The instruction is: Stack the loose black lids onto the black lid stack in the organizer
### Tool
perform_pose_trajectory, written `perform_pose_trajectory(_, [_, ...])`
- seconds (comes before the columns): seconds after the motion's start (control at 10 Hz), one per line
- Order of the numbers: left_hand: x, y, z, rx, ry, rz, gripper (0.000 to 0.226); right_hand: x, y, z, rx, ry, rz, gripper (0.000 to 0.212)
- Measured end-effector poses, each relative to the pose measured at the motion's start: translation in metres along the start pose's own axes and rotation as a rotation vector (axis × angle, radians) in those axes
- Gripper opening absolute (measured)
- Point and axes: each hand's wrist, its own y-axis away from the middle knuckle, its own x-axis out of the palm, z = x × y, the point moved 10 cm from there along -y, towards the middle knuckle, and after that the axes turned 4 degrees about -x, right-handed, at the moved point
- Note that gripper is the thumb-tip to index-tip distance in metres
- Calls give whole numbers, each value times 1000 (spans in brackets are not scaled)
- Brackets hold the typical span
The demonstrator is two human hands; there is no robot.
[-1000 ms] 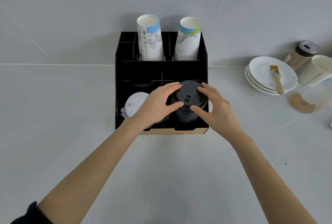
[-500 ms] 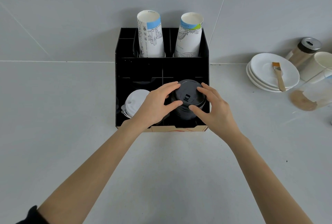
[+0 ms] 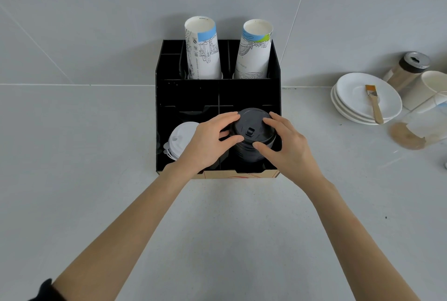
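A black organizer [image 3: 193,92] stands against the wall. In its front right compartment sits the black lid stack [image 3: 251,131], its top lid showing a small raised tab. My left hand [image 3: 208,141] grips the stack's left rim with fingers and thumb. My right hand [image 3: 287,146] grips the right rim the same way. No loose black lid shows on the counter. The lower part of the stack is hidden by the compartment and my hands.
A white lid stack [image 3: 180,140] fills the front left compartment. Two tall paper cup stacks [image 3: 203,49] [image 3: 254,51] rise from the back. At the right lie white plates [image 3: 362,100] with a brush [image 3: 373,102], a shaker jar [image 3: 406,68], a cup and a clear container.
Both hands stay on the black lid stack with hardly any shift. The camera has tilted slightly, so the organizer sits a little higher in view.
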Motion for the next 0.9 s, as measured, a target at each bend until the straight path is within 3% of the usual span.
perform_pose_trajectory(0.6, [4,-1,-2,39,-216,17,50,5,5,-8,11,-60,-14,53])
perform_pose_trajectory(0.9, [-6,-3,-15,3,-440,125,62,-11,-1,8,-8,125,33,60])
